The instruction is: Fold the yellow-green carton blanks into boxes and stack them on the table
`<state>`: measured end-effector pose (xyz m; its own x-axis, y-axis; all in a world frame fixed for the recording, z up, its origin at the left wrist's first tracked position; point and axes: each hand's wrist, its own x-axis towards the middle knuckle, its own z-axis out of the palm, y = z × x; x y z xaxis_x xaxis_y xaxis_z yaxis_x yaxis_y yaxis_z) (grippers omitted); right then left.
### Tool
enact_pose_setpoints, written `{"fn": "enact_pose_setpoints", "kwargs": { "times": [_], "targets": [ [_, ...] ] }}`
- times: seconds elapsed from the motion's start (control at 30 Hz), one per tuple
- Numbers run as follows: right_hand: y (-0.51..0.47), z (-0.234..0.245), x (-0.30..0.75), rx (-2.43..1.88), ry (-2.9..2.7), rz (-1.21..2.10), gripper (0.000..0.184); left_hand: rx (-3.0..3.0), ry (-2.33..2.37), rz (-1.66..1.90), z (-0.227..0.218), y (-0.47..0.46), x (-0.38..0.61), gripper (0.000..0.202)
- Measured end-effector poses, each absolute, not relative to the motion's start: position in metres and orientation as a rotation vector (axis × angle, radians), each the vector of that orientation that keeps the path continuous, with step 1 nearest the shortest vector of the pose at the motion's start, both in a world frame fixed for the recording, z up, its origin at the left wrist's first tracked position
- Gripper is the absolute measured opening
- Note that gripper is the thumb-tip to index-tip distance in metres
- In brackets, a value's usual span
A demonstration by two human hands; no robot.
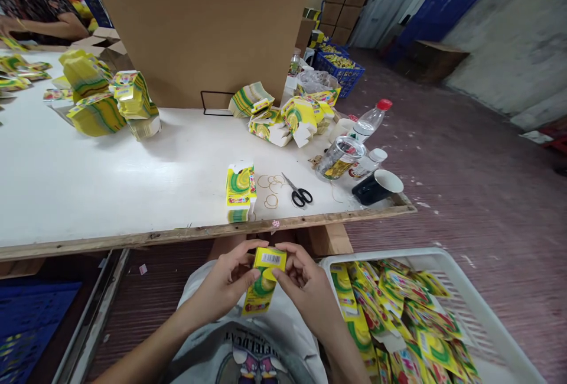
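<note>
A small yellow-green printed box [258,299] is held over my lap, its barcode end turned up. On its left side, my left hand [234,270] grips the edge between thumb and fingers. My right hand [297,272] holds the other side, with the thumb at the end flap. Just beyond the table edge stands a stack of flat printed cartons [240,190]. Beside that stack lie loose rubber bands [271,201] and black-handled scissors [302,196].
A white plastic basket [436,254] of printed boxes stands at my right. Bundled cartons [133,97] lie on the white table [186,153]. A dark mug [372,190], a jar [339,159] and bottles crowd its right corner. A large cardboard sheet [199,29] rises behind; another person [48,18] sits far left.
</note>
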<state>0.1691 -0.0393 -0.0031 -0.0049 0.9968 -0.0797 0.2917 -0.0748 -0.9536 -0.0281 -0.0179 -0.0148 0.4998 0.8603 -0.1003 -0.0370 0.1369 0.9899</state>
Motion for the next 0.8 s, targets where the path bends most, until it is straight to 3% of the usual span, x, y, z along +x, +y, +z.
{"fn": "enact_pose_setpoints", "kwargs": {
  "times": [0.37, 0.67, 0.8],
  "targets": [
    [-0.041, -0.009, 0.167, -1.548, -1.561, 0.881, 0.029, 1.120, 0.832, 0.787, -0.016, -0.015, -0.023, 0.051],
    [-0.049, -0.003, 0.170, -1.285, -1.302, 0.845, 0.012, 1.480, 0.881, 0.905, -0.008, -0.021, -0.007, 0.029],
    [-0.069, 0.013, 0.223, -1.585, -1.466, 0.348, 0.018, 1.862, 0.994, 1.007, -0.002, 0.001, -0.013, 0.036]
  ]
}}
